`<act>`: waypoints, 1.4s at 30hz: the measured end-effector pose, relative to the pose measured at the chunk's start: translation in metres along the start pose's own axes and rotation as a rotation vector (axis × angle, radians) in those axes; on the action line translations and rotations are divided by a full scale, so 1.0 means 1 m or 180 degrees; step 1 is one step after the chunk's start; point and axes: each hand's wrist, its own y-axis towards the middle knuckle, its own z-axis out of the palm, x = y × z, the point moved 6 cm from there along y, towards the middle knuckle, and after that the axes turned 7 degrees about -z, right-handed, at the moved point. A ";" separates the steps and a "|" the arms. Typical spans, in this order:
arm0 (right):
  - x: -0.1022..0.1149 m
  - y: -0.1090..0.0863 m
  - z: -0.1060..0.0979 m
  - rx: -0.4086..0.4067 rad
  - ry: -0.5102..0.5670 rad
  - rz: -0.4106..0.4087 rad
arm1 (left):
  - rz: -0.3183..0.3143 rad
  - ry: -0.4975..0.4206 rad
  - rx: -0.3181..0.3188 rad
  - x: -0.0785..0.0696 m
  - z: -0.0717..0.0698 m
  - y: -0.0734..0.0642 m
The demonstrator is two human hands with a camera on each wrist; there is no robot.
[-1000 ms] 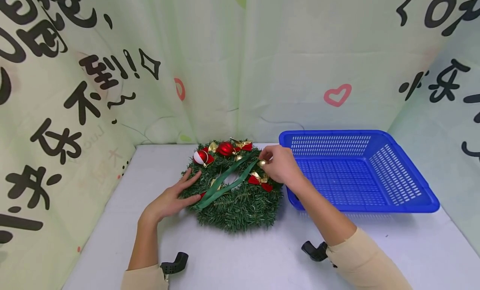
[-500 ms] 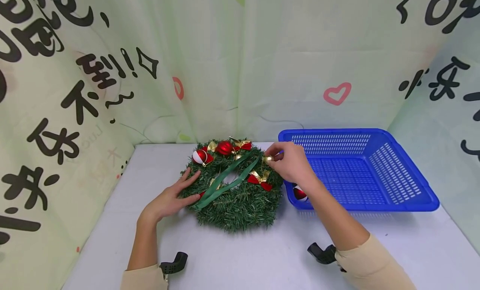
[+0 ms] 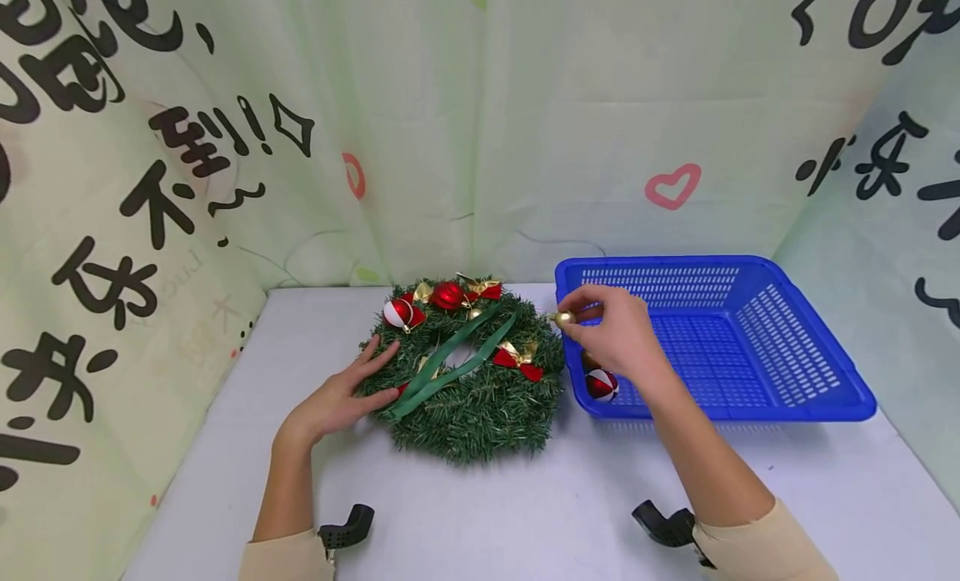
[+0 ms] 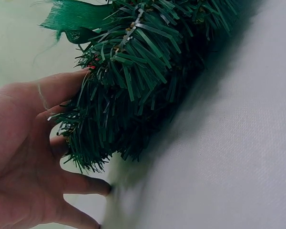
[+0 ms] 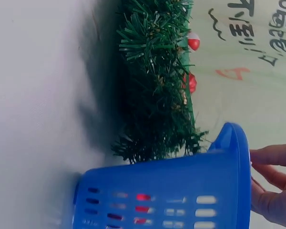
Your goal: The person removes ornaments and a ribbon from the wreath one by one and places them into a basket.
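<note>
On the white table point(image 3: 525, 514), just right of the bristly green wreath point(image 3: 472, 423), the right hand point(image 3: 618, 335) pinches a shiny gold bauble point(image 3: 564, 318); the left hand point(image 3: 341, 398), fingers spread, touches the wreath.

left sleeve point(image 3: 288, 558): beige | right sleeve point(image 3: 765, 548): beige | left device point(image 3: 347, 528): black, bent | right device point(image 3: 666, 526): black, bent | hands point(image 3: 341, 404): bare

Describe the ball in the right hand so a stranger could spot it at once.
Find the blue basket beside the green wreath. By the basket's left rim in the head view, the right hand pinches a small, shiny gold ball. It is plain gold and held, unlike the red-and-white ball inside the basket.
</note>
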 end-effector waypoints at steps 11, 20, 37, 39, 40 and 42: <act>-0.021 -0.023 -0.029 -0.0275 -0.0058 0.0121 | -0.0001 -0.0012 0.0000 0.001 0.000 0.001; -0.044 -0.033 -0.031 -0.0295 -0.0161 0.0319 | -0.0016 0.0005 -0.0013 0.003 -0.001 -0.001; -0.069 -0.038 -0.020 -0.0277 -0.0206 0.0416 | -0.0037 -0.0019 0.0001 0.003 -0.001 0.000; -0.072 -0.039 -0.020 -0.0262 -0.0230 0.0416 | -0.0035 -0.0018 0.0008 0.003 0.000 0.001; -0.073 -0.039 -0.019 -0.0257 -0.0241 0.0416 | -0.0030 -0.0016 0.0011 0.003 0.000 0.001; -0.076 -0.041 -0.019 -0.0248 -0.0261 0.0421 | -0.0027 -0.0006 0.0014 0.003 0.000 0.002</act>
